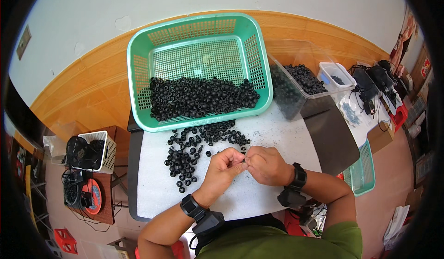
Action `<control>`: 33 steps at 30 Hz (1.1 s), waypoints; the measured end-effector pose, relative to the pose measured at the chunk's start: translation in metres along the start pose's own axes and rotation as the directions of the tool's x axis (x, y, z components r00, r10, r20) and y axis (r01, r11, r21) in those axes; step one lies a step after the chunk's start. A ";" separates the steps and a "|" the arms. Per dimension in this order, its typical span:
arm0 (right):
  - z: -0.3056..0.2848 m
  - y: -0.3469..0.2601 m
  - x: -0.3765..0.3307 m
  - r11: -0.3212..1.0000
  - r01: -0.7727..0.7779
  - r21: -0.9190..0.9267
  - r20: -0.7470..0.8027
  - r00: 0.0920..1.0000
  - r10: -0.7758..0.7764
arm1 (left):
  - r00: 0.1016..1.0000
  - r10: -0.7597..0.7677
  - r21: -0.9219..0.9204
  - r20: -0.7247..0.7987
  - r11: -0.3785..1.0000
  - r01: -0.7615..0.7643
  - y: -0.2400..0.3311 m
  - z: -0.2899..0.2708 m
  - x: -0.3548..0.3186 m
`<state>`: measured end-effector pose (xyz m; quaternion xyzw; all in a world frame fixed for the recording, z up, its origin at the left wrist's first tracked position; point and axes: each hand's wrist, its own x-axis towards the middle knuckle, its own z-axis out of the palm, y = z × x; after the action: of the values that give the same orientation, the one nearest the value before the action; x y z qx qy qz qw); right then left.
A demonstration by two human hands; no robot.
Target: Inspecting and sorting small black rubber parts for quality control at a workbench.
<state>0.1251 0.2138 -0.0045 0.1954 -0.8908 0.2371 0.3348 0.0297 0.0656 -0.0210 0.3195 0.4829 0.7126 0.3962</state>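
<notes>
My left hand (224, 168) and my right hand (265, 165) meet over the white table top (152, 189), fingertips pinched together on a small black part (243, 161) between them. Each wrist wears a black band with a small device. Just beyond the hands lies a loose scatter of small black ring-shaped parts (189, 152). Behind that stands a green plastic basket (263, 74) with a heap of the same black parts (201, 97) in its near half.
A clear plastic bin (289, 101) with more black parts stands to the right of the basket, and a small white tub (335, 74) beyond it. A second green basket (363, 173) sits low at the right. A white crate (108, 150) and cables are on a side table at the left.
</notes>
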 end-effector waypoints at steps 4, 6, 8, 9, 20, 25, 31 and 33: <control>-0.010 -0.002 0.007 0.998 -0.024 -0.052 -0.019 1.000 0.023 | 1.000 0.003 0.028 0.023 1.000 -0.003 0.006 0.003 0.004; -0.027 0.000 0.016 0.991 0.010 -0.132 -0.112 0.993 -0.025 | 0.997 0.071 -0.015 -0.011 0.997 -0.071 0.015 0.006 0.006; -0.052 0.010 0.025 0.952 0.017 -0.306 -0.266 0.958 -0.103 | 0.994 0.091 -0.025 -0.063 0.995 -0.092 0.020 -0.001 0.005; -0.070 0.015 0.028 0.915 -0.012 -0.403 -0.329 0.935 -0.133 | 0.989 0.106 -0.040 -0.105 0.993 -0.111 0.022 -0.002 0.006; -0.137 0.057 0.049 0.625 -0.382 -0.681 -0.477 0.879 0.017 | 0.930 0.077 -0.113 -0.359 0.986 -0.125 0.019 -0.016 0.014; -0.055 0.035 0.028 0.965 -0.079 -0.248 0.048 0.995 0.093 | 0.933 0.040 -0.120 -0.358 0.989 -0.088 0.017 -0.017 0.009; -0.007 0.046 0.015 0.958 -0.223 -0.181 0.305 0.913 0.270 | 0.941 0.018 -0.073 -0.339 0.996 -0.046 0.016 -0.016 0.012; -0.002 0.048 0.015 0.954 -0.205 -0.217 0.325 0.907 0.269 | 0.942 0.012 -0.069 -0.337 0.997 -0.037 0.015 -0.017 0.012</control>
<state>0.0916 0.2513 -0.0071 0.0940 -0.9708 0.1568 0.1551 0.0057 0.0658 -0.0120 0.1843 0.5127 0.7788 0.3108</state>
